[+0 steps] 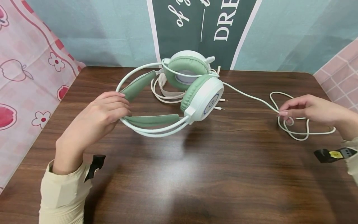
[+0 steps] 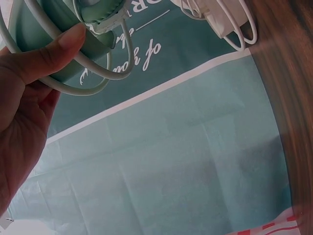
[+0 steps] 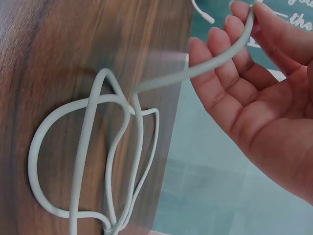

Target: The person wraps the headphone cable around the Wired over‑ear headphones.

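My left hand [image 1: 96,116] grips the headband of a pair of white headphones [image 1: 205,101] with mint-green ear pads, holding them tilted above the table. In the left wrist view the thumb presses on the white tubes of the headband [image 2: 90,63]. Off to the right, my right hand [image 1: 313,109] pinches the headphones' white cable [image 1: 251,97] between thumb and fingertips. The cable stretches from the ear cups to that pinch, and its loose loops [image 3: 36,161] lie on the table below the right hand. One stretch of cable also crosses in front of the far ear cup [image 1: 184,67].
Behind the headphones, a white coiled cord [image 1: 165,99] lies on the brown wooden table [image 1: 223,174], with slim white plugs [image 1: 219,108] poking out. A teal cloth [image 1: 112,34] hangs at the table's back edge. Patterned pink cloths stand at the left [image 1: 30,71] and right [image 1: 342,74].
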The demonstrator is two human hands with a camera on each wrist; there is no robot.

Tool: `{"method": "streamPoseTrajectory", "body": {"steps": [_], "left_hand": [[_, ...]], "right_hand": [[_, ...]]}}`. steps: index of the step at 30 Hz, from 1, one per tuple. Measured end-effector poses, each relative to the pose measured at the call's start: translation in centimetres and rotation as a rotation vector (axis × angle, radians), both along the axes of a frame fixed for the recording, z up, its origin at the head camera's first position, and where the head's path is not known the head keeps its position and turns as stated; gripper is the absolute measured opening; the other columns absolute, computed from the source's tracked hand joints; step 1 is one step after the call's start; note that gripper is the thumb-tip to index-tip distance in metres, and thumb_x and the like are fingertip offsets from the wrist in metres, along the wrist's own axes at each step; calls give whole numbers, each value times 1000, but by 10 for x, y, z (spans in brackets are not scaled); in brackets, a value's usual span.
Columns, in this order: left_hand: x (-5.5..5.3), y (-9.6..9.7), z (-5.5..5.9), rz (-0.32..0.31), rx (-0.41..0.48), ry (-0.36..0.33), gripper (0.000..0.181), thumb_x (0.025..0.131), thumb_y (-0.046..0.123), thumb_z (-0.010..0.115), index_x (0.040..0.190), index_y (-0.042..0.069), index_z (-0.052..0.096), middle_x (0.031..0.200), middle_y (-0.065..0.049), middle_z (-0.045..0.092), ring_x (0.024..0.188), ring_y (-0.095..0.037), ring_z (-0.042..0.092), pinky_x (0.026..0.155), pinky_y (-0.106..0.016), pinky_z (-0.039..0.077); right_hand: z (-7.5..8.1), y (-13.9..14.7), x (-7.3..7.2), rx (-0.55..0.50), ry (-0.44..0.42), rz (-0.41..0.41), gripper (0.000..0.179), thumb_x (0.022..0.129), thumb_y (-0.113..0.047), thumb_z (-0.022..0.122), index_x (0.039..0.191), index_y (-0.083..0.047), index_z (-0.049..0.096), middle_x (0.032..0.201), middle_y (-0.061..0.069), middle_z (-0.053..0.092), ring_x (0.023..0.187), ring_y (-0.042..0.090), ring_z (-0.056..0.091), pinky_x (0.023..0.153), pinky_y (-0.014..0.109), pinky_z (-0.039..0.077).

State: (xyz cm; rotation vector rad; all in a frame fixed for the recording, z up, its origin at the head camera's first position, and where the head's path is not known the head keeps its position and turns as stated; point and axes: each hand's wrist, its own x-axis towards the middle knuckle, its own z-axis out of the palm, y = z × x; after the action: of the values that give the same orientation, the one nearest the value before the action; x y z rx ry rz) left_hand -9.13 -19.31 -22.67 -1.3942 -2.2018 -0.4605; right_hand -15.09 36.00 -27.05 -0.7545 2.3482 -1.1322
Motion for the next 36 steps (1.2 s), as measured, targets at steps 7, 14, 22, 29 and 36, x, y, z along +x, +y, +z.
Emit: {"method": "streamPoseTrajectory", "body": {"steps": [7, 14, 22, 29, 36], "left_hand": [[-2, 4, 2, 0, -1, 11, 24, 66, -24, 55, 76, -2, 58, 77, -10, 61, 82, -30, 57, 91, -39, 38], [-5, 9, 5, 16, -29, 11, 23, 69, -23, 54, 78, -2, 59, 79, -11, 61, 82, -28, 58, 92, -39, 37], [-7, 14, 8, 12, -29, 21, 21, 71, -22, 51, 75, -3, 58, 77, -11, 61, 82, -28, 58, 92, -38, 37], [-7, 8, 7, 22, -23, 15, 24, 70, -23, 50, 78, -3, 60, 79, -11, 62, 82, -28, 58, 93, -38, 37], [-6, -3, 5, 43, 14, 27, 25, 65, -24, 54, 75, -2, 60, 78, -12, 62, 78, -28, 58, 89, -40, 38]], "right_hand": [[6, -15, 3, 96, 59, -16, 18, 81, 7, 59, 85, -9, 68, 65, 1, 58, 61, 9, 54, 56, 21, 41], [12, -50, 5, 120, 145, 109, 20, 77, 4, 66, 83, -15, 70, 73, -4, 63, 65, 4, 54, 56, 18, 42], [14, -83, 6, 112, 142, 237, 21, 80, 1, 64, 84, -18, 69, 75, -8, 61, 61, 5, 50, 50, 21, 40], [12, -83, 6, 153, 2, 170, 12, 85, -2, 59, 87, -12, 64, 70, -1, 57, 57, 11, 54, 50, 26, 46], [3, -58, 4, 91, 2, 98, 18, 85, 6, 56, 89, -8, 66, 66, 4, 59, 55, 13, 56, 49, 26, 47]]}}
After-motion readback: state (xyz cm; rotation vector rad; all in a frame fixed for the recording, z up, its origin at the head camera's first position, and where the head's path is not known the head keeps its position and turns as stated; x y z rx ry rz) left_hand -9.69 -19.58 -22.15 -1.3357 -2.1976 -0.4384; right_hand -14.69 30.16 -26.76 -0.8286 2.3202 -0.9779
